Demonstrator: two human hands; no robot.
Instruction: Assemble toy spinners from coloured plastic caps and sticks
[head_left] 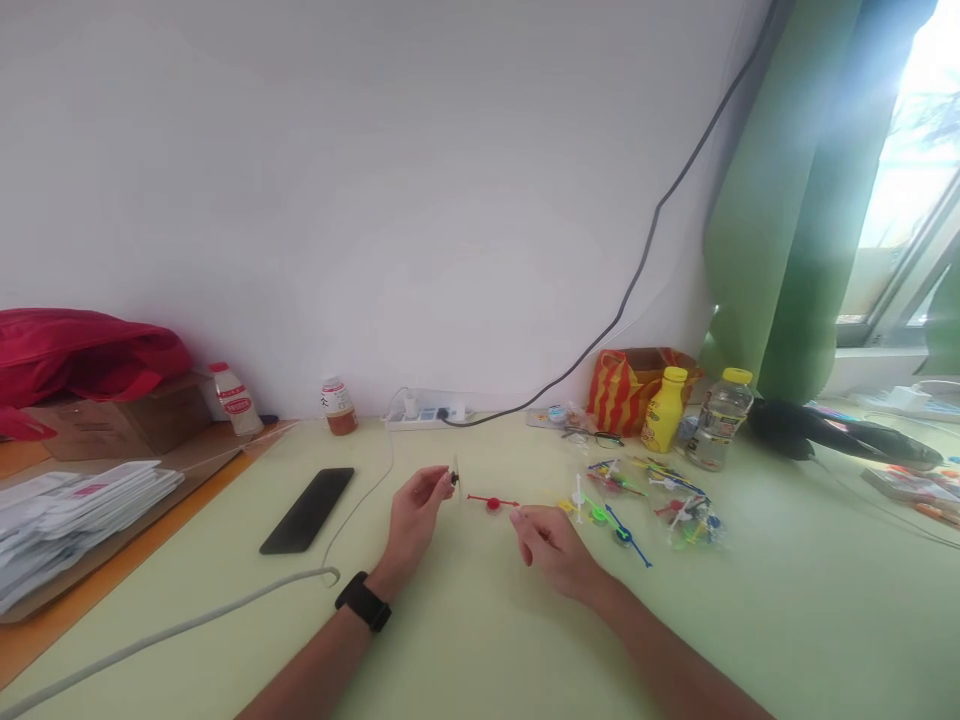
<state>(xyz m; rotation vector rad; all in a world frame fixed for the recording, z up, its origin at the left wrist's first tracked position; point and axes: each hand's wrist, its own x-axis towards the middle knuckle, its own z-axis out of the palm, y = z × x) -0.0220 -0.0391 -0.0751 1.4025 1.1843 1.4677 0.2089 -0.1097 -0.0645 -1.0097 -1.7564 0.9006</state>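
Note:
My left hand [415, 518], with a black watch on the wrist, pinches a small clear piece with a black hub [454, 479] just above the pale green table [465, 640]. My right hand [550, 545] is curled, its fingertips pinching the end of a thin red stick with a red disc [493, 502] that points toward the left hand. Right of my right hand lie several coloured stick-and-disc pieces [611, 520] and clear bags of more such pieces [679, 500].
A black phone [308, 509] lies left of my hands beside a white cable [172, 628]. A power strip [426, 412], small bottles [339, 405], a yellow bottle [664, 409], a clear bottle [718, 417] and an orange bag [622, 385] line the wall. Stacked white packets [71, 510] sit far left.

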